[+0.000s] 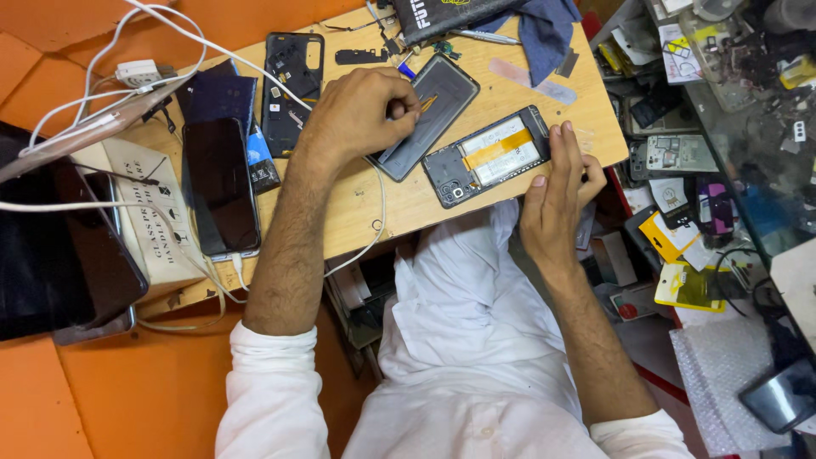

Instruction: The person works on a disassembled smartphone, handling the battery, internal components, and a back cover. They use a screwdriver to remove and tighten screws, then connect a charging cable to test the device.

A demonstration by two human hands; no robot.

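Head view: your left hand (361, 110) is closed around a thin tool w/ an orange tip (427, 103), fingers pinched on it, tip touching the grey phone back panel (429, 119) near the middle of the wooden tabletop (374, 212). Your right hand (557, 191) is open, fingers straight and together, resting flat at the right end of the opened phone body (489, 157), which shows a white battery w/ a yellow strip. This phone lies at the near edge, just beside the panel. A black phone (221, 183) lies toward the left edge.
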